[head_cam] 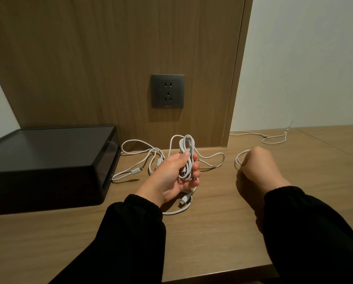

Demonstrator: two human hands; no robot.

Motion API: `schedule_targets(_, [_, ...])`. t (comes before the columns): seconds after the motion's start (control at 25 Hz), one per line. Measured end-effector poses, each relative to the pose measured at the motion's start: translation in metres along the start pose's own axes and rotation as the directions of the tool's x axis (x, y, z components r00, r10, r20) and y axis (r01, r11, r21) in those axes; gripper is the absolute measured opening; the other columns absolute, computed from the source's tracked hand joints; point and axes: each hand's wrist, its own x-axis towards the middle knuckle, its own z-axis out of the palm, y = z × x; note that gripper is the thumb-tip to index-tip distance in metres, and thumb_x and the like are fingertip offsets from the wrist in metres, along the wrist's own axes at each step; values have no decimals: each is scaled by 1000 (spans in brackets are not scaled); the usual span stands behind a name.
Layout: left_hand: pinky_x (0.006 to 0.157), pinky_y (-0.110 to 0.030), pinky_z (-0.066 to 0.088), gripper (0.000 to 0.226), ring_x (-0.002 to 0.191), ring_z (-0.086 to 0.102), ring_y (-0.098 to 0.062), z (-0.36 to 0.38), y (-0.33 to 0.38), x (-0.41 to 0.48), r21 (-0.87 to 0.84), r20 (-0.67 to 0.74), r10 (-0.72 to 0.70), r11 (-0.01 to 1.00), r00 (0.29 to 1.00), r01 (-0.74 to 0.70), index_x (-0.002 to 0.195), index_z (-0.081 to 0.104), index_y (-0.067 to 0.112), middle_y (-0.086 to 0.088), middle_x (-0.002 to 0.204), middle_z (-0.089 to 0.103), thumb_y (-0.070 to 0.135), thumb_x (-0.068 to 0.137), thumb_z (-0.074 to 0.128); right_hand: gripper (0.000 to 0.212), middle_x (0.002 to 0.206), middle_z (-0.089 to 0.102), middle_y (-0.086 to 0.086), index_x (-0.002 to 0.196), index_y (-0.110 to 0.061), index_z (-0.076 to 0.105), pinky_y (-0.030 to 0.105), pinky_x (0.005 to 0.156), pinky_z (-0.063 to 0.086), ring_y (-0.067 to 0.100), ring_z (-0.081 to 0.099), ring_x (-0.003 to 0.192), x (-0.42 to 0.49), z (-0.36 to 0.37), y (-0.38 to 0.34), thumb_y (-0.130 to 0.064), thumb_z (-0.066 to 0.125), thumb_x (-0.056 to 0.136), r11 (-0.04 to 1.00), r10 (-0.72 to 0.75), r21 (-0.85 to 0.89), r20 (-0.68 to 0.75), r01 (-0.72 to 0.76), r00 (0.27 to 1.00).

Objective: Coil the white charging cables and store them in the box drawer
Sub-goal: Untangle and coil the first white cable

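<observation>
Two hands gather white cables on a wooden worktop [69, 232] beside a black box [48, 152].

The box sits at the left of the worktop against the wood panel, its left end cut off by the frame; whether its drawer is open cannot be made out. The left hand [171, 175], palm up, has thumb and fingers curled round a coiled bundle [186, 154] of white cable, held above the worktop. The right hand [257, 167] is fisted with its back to the camera, fingers hidden, gripping a thin loop [239, 158]. Loose cables [142, 156] lie between the box and the left hand. A plug [184, 200] dangles under the bundle.
</observation>
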Motion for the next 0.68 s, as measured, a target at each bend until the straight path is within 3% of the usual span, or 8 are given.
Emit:
schedule_targets(0.12, [65, -34, 56, 27, 60, 56, -14, -5, 2, -2, 33, 52, 19, 999, 998, -20, 95, 55, 8, -2, 67, 56, 25, 102, 34, 20, 67, 66, 9, 71, -3, 71, 31, 65, 48, 22, 60, 68, -6, -5, -9, -20, 67, 81, 906, -17, 418, -118, 65, 993])
schedule_targets(0.16, [71, -38, 57, 27, 60, 57, -15, -7, 3, -3, 35, 78, 20, 999, 997, -23, 96, 55, 8, -2, 67, 57, 24, 102, 35, 23, 66, 65, 9, 69, -3, 70, 31, 66, 46, 19, 58, 68, -9, -9, -16, -22, 67, 82, 784, -3, 617, -109, 70, 994])
schedule_targets(0.24, [74, -39, 57, 26, 60, 57, -16, -12, 6, -5, 66, 110, 8, 998, 994, -15, 97, 54, 6, -4, 68, 57, 23, 102, 35, 23, 71, 67, 10, 71, -4, 68, 32, 76, 48, 18, 60, 74, -19, -22, -30, -19, 61, 86, 404, -36, 915, -1, 16, 999])
schedule_targets(0.32, [66, -35, 56, 26, 59, 56, -16, -18, 9, -7, 117, 127, -20, 993, 992, 5, 99, 53, 5, -5, 68, 55, 23, 102, 34, 22, 69, 66, 6, 76, -6, 62, 29, 80, 52, 16, 63, 70, -24, -31, -40, -18, 53, 91, -1, -140, 992, 121, -123, 983])
schedule_targets(0.4, [60, -30, 53, 26, 58, 54, -15, -28, 11, -10, 171, 169, -56, 985, 984, 27, 99, 52, 5, -5, 70, 54, 24, 102, 34, 24, 61, 60, -1, 75, -10, 56, 20, 60, 52, 8, 54, 48, -25, -37, -45, -25, 49, 92, -180, -194, 962, 170, -205, 966])
schedule_targets(0.48, [56, -27, 49, 26, 58, 52, -14, -39, 15, -14, 241, 211, -92, 970, 973, 40, 99, 52, 6, -5, 71, 54, 25, 101, 34, 25, 61, 55, -3, 77, -12, 58, 15, 42, 37, 5, 38, 38, -26, -41, -49, -27, 45, 93, -206, -246, 951, 179, -231, 953])
schedule_targets(0.56, [52, -24, 46, 25, 57, 50, -13, -47, 19, -18, 325, 209, -116, 945, 971, 43, 98, 52, 6, -4, 69, 53, 24, 101, 34, 25, 70, 59, 1, 90, -9, 64, 16, 39, 33, 6, 39, 42, -29, -43, -54, -15, 40, 94, -155, -333, 961, 168, -229, 928])
schedule_targets(0.68, [46, -20, 40, 27, 53, 46, -11, -51, 22, -20, 446, 149, -110, 894, 983, 33, 95, 54, 8, -2, 66, 52, 22, 102, 33, 35, 84, 66, 10, 103, -5, 66, 20, 42, 41, 10, 48, 49, -39, -45, -66, 6, 36, 93, 158, -391, 976, 202, -151, 898])
